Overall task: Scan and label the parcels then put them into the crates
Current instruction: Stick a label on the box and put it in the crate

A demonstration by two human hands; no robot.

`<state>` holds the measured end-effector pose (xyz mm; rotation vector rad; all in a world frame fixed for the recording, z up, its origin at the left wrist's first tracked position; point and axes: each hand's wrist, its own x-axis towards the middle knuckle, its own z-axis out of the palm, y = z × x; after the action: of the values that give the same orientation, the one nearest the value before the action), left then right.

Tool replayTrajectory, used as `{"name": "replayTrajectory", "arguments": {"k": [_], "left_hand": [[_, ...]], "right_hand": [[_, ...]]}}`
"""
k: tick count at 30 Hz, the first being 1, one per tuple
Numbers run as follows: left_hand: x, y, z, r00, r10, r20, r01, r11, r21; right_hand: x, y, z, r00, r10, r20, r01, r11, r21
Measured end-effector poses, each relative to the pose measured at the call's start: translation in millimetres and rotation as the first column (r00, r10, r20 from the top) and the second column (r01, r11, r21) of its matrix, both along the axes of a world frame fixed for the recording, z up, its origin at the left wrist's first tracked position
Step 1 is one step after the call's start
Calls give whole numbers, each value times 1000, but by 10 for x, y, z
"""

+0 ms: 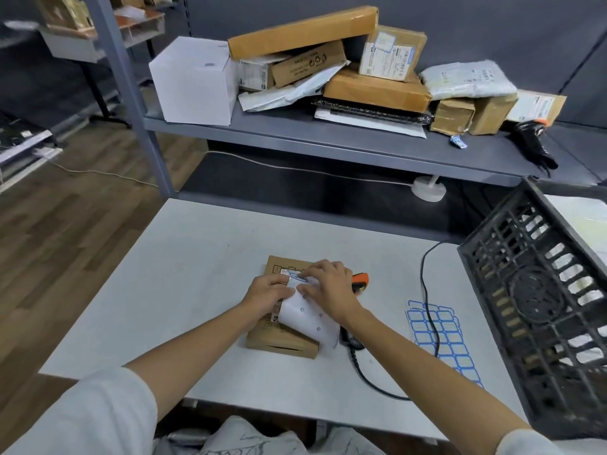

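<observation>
On the white table (184, 257) lies a brown parcel (282, 339), with both hands on top of it. His left hand (267, 292) pinches a white backing sheet (308, 318), while the right hand (328, 287) pinches a blue-edged label (297, 276) at the parcel's top. Just right sit an orange scanner (359, 282), label sheets (440, 333), and a black crate (538, 300).

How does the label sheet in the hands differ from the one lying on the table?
The held sheet rests on the parcel, curled, mostly peeled. The table sheet lies flat under the cable, full of blue-bordered labels. Both are white backing sheets.
</observation>
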<state>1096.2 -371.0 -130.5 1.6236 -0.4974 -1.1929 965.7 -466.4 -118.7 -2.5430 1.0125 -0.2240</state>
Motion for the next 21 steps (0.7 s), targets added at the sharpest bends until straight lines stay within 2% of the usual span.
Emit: {"name": "replayTrajectory", "arguments": {"k": [3, 7, 11, 14, 21], "left_hand": [[33, 21, -32, 998, -36, 55, 36, 999, -3], [47, 46, -65, 998, -60, 36, 59, 998, 12], [47, 44, -44, 992, -69, -102, 72, 997, 17], [31, 5, 16, 976, -1, -220, 3, 1000, 9], [89, -13, 53, 990, 81, -112, -80, 997, 10]], "right_hand": [[2, 6, 31, 1000, -8, 8, 8, 1000, 7], [6, 12, 80, 999, -32, 35, 32, 999, 15], [-10, 65, 75, 997, -8, 78, 10, 1000, -17], [-18, 117, 47, 994, 30, 105, -22, 997, -74], [-13, 180, -16, 972, 114, 207, -82, 984, -159]]}}
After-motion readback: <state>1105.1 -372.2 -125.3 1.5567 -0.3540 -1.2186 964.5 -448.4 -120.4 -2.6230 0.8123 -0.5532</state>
